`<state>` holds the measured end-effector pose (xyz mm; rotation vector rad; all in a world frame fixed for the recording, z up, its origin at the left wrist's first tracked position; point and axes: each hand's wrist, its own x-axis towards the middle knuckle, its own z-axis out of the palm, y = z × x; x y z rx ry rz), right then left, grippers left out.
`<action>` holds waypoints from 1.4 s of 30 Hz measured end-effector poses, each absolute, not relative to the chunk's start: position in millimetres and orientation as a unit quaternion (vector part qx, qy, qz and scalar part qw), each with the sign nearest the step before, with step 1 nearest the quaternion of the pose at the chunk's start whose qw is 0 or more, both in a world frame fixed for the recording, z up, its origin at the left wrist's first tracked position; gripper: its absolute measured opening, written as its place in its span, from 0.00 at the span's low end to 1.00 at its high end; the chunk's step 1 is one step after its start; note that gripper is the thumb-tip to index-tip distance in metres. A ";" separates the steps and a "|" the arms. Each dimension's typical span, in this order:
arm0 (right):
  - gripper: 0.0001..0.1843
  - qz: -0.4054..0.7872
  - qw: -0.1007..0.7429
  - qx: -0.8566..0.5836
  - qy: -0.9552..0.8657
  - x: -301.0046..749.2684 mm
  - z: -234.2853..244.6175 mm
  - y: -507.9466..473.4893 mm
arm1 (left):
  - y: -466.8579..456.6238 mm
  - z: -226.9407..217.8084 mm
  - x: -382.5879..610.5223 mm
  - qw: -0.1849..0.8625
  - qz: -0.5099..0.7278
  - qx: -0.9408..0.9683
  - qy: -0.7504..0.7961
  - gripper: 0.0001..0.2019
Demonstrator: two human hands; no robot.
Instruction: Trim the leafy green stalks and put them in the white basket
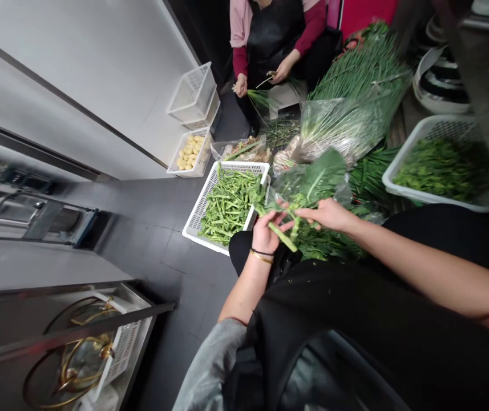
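My left hand [265, 231] is closed around the thick pale end of a leafy green stalk [308, 185], with a bracelet and a black band on its wrist. My right hand [327, 214] pinches the same stalk a little higher, where the leaves branch off. Both hands are held above my lap, over a black apron. Just beyond my left hand lies a white basket [197, 214] filled with cut green stems. A heap of leafy greens [325, 242] rests under my right hand.
Another person in a black apron [274, 34] sits across, holding greens. Between us lie bundled chives in plastic [347, 123]. A white basket of leaves [424, 194] is at right, a basket of yellow pieces [190, 154] and empty baskets [193, 94] by the steel cabinet at left.
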<state>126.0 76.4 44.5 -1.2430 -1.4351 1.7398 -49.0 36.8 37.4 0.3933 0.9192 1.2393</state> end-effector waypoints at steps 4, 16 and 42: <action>0.24 0.663 0.338 -0.459 -0.485 135.3 48.5 82.8 | 27.2 36.2 -79.0 0.569 0.637 0.174 0.489 0.14; 0.20 0.445 0.390 -0.374 -0.715 106.6 40.0 55.7 | 16.7 44.2 -18.7 0.561 0.644 0.202 0.479 0.20; 0.24 0.579 0.405 -0.447 -0.548 94.3 55.4 58.8 | 14.8 34.6 -9.0 0.470 0.620 0.311 0.546 0.12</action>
